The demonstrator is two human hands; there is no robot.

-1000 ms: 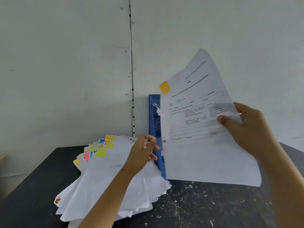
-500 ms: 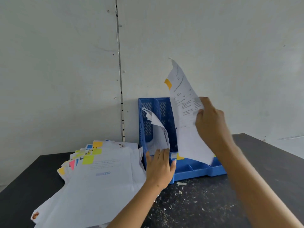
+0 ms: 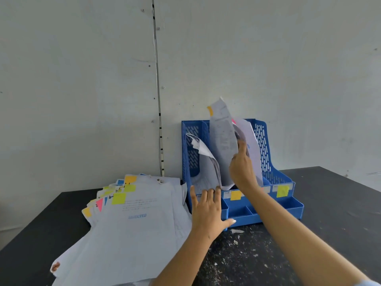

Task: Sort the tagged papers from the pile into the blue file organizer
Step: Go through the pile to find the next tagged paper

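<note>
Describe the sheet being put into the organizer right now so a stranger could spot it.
Find the blue organizer against the wall. The sheet stands in its second slot from the left, at the right hand. It alone rises above the rim, with an orange tag on top.

Our left hand (image 3: 208, 211) reaches forward with fingers straight and spread, thumb out to the right. Our right hand (image 3: 242, 168) is raised higher on an outstretched arm, index finger pointing up, other fingers curled.

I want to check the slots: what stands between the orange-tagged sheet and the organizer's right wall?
In the head view, another white sheet with a pink tag stands between the orange-tagged sheet and the right wall of the blue organizer; the right hand reaches in there.
</note>
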